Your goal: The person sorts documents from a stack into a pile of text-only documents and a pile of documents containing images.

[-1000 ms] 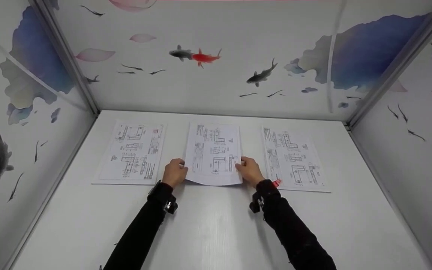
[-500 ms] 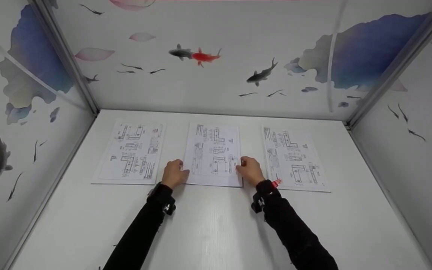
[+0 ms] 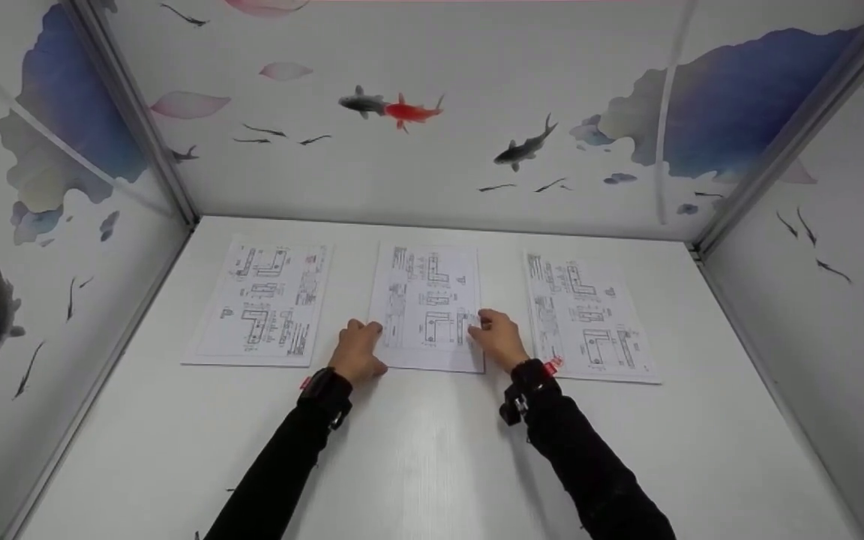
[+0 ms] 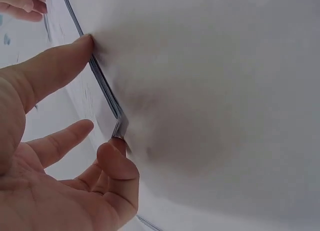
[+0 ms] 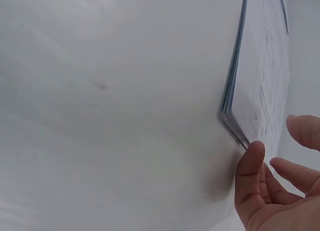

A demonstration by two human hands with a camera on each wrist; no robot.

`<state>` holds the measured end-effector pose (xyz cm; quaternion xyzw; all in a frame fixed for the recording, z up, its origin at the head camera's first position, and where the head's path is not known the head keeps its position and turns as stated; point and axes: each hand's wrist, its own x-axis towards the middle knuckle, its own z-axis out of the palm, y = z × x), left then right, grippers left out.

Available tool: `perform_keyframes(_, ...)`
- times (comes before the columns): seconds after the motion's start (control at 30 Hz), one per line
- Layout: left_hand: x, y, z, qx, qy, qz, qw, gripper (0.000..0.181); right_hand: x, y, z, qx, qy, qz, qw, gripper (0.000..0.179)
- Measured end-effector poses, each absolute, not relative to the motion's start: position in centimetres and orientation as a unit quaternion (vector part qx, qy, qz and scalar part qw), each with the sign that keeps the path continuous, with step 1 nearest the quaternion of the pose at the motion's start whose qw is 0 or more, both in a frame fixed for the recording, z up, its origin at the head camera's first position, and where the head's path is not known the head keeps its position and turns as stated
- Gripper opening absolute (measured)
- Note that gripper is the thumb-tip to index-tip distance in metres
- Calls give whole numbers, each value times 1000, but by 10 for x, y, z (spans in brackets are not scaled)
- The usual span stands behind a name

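Observation:
A thin stack of printed drawing sheets (image 3: 424, 300) lies flat on the white table, between both hands. At its near left corner is my left hand (image 3: 358, 352); in the left wrist view its thumb (image 4: 75, 56) presses the near edge, and a bent finger (image 4: 120, 163) meets the side edge by the corner. My right hand (image 3: 499, 339) is at the stack's right edge. In the right wrist view a fingertip (image 5: 252, 152) touches that edge near the corner, while the thumb (image 5: 304, 131) is raised off the paper.
Similar drawing stacks lie to the left (image 3: 256, 300) and to the right (image 3: 589, 322) of the middle one. White panels (image 3: 432, 172) painted with fish enclose the table (image 3: 417, 450) at the back and both sides.
The top sheet's near edge, bowed up and gripped at first, has come down flat on the stack. My left hand has released it and turned, its thumb moving to the near edge.

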<state>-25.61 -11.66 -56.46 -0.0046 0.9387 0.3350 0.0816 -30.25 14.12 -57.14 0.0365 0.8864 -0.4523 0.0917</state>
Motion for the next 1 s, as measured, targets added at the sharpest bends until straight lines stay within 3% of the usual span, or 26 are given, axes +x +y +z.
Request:
perform_keyframes(0.4,-257,-118,-568,20,948,312,56,49,-302,141,-577,29,886,-457,71,45)
perform_keyframes(1.0,-253,-126,-569,40,939,337,57,42,-299,138,-576,41,873,-481,71,37)
